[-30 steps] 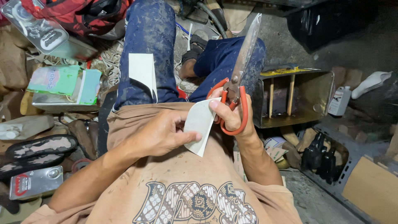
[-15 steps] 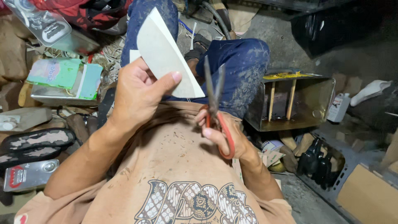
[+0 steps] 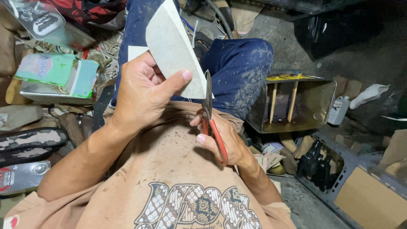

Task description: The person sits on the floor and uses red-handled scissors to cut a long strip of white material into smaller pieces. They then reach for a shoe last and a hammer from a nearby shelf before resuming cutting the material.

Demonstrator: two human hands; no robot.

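Two hands work close together over the person's lap. One flat, pale sheet, shaped a bit like a curved wedge, is held up in front of the knees. The left hand grips it, with the thumb pressed on its lower edge and the fingers curled behind it. Just beside that edge stand the scissors, with dark blades pointing up and red handles. The right hand is closed around the red handles. The blades look nearly shut and touch the sheet's lower right corner. Under the hands are blue, dusty trousers and a tan shirt. To the right sits a metal box with two wooden sticks inside. To the left lies a green and pink packet on a metal tin.
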